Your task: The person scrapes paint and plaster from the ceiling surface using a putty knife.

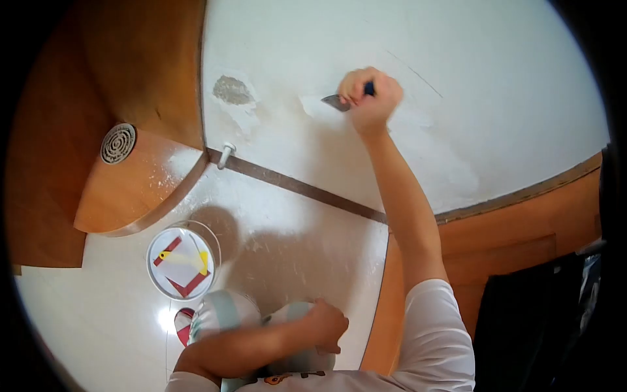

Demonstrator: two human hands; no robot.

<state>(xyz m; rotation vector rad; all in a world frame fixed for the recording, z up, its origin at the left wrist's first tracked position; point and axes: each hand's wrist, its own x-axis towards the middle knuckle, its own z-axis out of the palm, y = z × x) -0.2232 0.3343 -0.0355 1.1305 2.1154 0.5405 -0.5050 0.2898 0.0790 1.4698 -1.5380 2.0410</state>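
My right hand (pixel 373 98) is raised to the white wall (pixel 294 39), its fingers wrapped around the dark blue handle of a putty knife (pixel 336 102). The metal blade points left, at or very close to the wall beside a whiter smooth patch. Left of it, a rough grey bare patch (pixel 233 91) shows in the wall with flaking edges. My left hand (pixel 328 326) lies over my knee with its fingers curled in, slightly blurred, and nothing shows in it.
A white bucket (pixel 151 277) with red-edged and yellow items on top stands on the tiled floor. A rounded wooden shelf (pixel 124 196) dusted white holds a round coil (pixel 119 144). A white door stop (pixel 226 155) sticks out low on the wall. Dark cloth (pixel 522 326) hangs at right.
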